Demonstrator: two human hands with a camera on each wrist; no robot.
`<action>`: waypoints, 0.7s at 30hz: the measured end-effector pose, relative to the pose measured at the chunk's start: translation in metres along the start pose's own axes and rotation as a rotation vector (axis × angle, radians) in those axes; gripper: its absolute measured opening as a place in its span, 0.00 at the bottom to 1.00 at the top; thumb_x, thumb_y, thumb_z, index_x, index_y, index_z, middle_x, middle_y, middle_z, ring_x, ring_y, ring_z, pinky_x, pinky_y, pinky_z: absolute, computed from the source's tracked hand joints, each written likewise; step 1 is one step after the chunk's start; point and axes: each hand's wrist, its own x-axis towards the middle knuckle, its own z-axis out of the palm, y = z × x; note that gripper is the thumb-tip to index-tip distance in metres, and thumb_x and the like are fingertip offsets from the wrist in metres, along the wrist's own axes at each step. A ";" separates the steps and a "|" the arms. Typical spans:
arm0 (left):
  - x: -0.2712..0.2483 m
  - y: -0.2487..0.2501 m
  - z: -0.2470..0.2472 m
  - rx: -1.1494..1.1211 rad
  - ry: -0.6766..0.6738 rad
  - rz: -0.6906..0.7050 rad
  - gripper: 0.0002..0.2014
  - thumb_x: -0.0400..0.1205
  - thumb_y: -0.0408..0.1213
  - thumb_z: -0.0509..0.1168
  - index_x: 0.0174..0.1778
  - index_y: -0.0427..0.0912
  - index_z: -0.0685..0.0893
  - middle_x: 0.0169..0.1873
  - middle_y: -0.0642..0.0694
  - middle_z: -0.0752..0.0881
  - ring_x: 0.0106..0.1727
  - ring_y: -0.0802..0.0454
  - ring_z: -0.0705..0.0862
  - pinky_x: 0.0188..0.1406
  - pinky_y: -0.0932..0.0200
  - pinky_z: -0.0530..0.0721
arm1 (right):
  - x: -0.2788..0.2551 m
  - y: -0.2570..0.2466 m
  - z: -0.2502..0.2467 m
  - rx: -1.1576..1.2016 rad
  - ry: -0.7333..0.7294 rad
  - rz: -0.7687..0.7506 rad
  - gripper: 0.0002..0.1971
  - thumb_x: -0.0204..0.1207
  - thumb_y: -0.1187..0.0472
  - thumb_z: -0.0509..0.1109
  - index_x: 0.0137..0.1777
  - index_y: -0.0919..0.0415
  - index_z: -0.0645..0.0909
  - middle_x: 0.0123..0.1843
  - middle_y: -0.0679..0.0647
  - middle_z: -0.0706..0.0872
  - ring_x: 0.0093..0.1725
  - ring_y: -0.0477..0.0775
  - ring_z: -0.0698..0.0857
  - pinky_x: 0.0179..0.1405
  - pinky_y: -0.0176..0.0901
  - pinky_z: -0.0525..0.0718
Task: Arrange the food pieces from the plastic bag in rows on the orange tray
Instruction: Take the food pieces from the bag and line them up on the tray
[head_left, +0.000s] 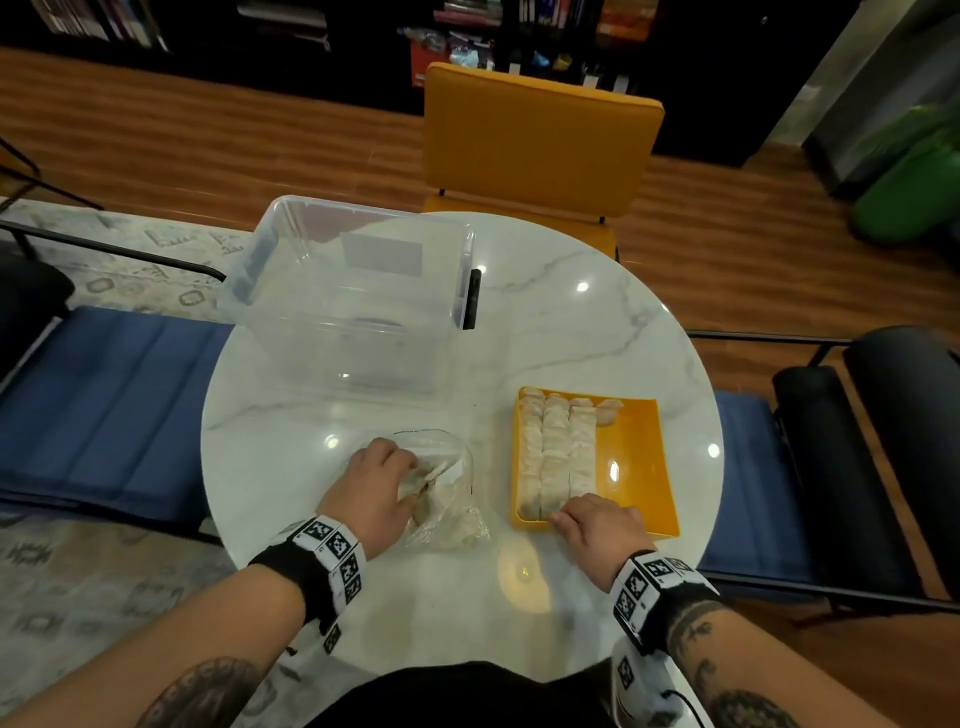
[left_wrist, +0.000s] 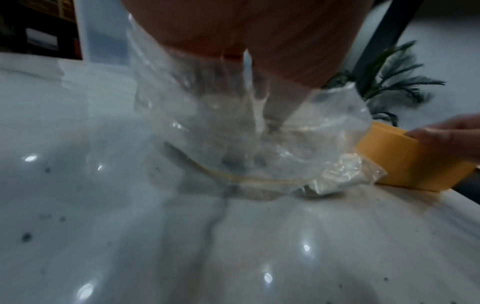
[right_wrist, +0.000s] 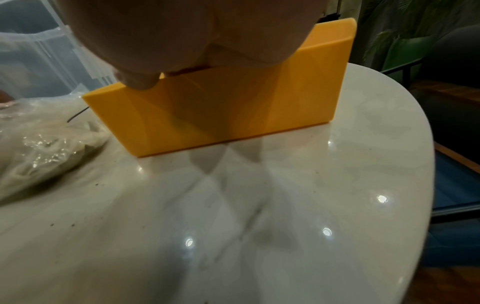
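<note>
An orange tray (head_left: 634, 457) stands on the right of the round marble table (head_left: 571, 312). Pale food pieces (head_left: 556, 452) fill three rows along its left side. A single piece (head_left: 609, 408) sits at the far end of a fourth row. My right hand (head_left: 576, 512) holds the tray's near wall (right_wrist: 233, 115), fingers bent over the rim. A clear plastic bag (head_left: 452, 499) with more pieces lies left of the tray. My left hand (head_left: 408, 480) reaches into the bag (left_wrist: 233, 133). Cloudy plastic hides what its fingers touch.
A large clear plastic bin (head_left: 353, 291) stands at the back left of the table. An orange chair (head_left: 540, 140) is behind the table, and blue padded seats (head_left: 104, 405) flank it. The table's near edge lies just below my wrists.
</note>
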 end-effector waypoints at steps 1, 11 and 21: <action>-0.002 0.000 -0.001 0.074 -0.002 0.001 0.21 0.79 0.48 0.68 0.67 0.49 0.79 0.65 0.50 0.75 0.65 0.46 0.74 0.63 0.55 0.79 | 0.000 0.000 0.000 -0.001 0.001 0.000 0.22 0.87 0.39 0.47 0.60 0.45 0.81 0.56 0.45 0.83 0.60 0.52 0.80 0.61 0.52 0.68; -0.010 -0.001 0.023 0.284 -0.104 -0.084 0.27 0.83 0.54 0.60 0.78 0.51 0.70 0.73 0.44 0.73 0.69 0.41 0.73 0.62 0.46 0.79 | 0.001 0.000 0.001 -0.026 -0.010 0.004 0.22 0.87 0.39 0.46 0.62 0.45 0.80 0.58 0.44 0.82 0.62 0.51 0.79 0.60 0.51 0.67; 0.003 0.006 -0.010 0.030 -0.133 -0.090 0.13 0.88 0.51 0.51 0.60 0.51 0.76 0.53 0.50 0.86 0.46 0.49 0.83 0.44 0.56 0.78 | 0.001 0.001 0.001 -0.015 -0.018 0.003 0.21 0.87 0.39 0.47 0.61 0.44 0.80 0.58 0.46 0.82 0.62 0.53 0.79 0.61 0.51 0.66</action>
